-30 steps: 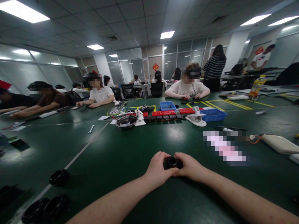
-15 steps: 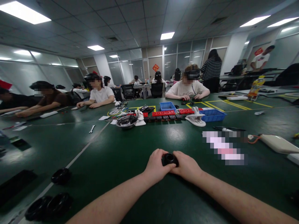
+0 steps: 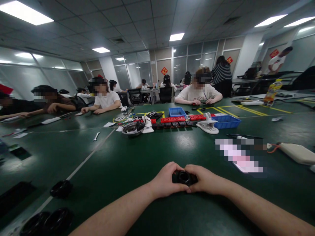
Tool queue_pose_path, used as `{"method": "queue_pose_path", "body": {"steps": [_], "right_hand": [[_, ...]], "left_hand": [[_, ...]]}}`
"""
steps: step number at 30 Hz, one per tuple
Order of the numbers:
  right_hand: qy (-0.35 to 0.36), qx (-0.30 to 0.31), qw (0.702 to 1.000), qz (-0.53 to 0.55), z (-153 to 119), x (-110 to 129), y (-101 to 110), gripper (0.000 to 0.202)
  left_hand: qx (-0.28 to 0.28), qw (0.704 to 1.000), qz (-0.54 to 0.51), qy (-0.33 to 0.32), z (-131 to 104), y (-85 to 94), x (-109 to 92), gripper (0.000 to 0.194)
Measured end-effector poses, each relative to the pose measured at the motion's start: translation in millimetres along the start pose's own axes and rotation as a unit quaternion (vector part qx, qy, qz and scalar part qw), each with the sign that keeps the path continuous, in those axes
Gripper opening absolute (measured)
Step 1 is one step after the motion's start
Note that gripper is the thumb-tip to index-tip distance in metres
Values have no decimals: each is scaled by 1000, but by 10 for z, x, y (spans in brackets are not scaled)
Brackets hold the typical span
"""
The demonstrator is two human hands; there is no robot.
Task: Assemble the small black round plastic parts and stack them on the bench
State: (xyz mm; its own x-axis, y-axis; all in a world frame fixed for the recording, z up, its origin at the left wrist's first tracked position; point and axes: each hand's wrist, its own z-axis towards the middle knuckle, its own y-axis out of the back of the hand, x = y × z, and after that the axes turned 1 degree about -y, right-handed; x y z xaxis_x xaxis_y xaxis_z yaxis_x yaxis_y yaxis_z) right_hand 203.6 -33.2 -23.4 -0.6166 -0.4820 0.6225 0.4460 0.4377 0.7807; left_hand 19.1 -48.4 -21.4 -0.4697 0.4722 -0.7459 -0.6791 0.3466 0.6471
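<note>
Fingers, both hands: left hand (image 3: 165,179) and right hand (image 3: 206,179) curled from either side, thumbs meeting at the near edge, clamped together on one glossy black, round-mouthed part (image 3: 180,178) of apparently hard plastic. Far fingertips partly hidden. Part sits between the hands, mouth upward, low over the green, smooth tabletop (image 3: 137,157); contact with it not discernible.

Handling, as judged: light, stiff, not fragile, somewhat slippery at the gloss; best taken by the outer sides, mouth uncovered.

Change from half a second ago: hands a little wider apart, more dark body showing right of the mouth, part lower and further right in view.

Surroundings, by reference to the part:
- Glossy black, hollow rings (image 3: 61,189), three, well to its left.
- Silver metal wrench (image 3: 96,136), beyond, left.
- White plastic clip stand (image 3: 208,126), beyond, slightly right.
- Blue plastic tray (image 3: 227,124), just beside that stand.
- Cream flat block (image 3: 297,153), well right.
</note>
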Motion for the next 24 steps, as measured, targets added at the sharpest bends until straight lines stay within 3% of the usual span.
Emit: {"method": "queue_pose_path", "body": {"steps": [24], "right_hand": [[-29,-17,999,4,8,11,-22,36]], "left_hand": [[-8,1000,8,-7,-8,-2,-22,40]]}}
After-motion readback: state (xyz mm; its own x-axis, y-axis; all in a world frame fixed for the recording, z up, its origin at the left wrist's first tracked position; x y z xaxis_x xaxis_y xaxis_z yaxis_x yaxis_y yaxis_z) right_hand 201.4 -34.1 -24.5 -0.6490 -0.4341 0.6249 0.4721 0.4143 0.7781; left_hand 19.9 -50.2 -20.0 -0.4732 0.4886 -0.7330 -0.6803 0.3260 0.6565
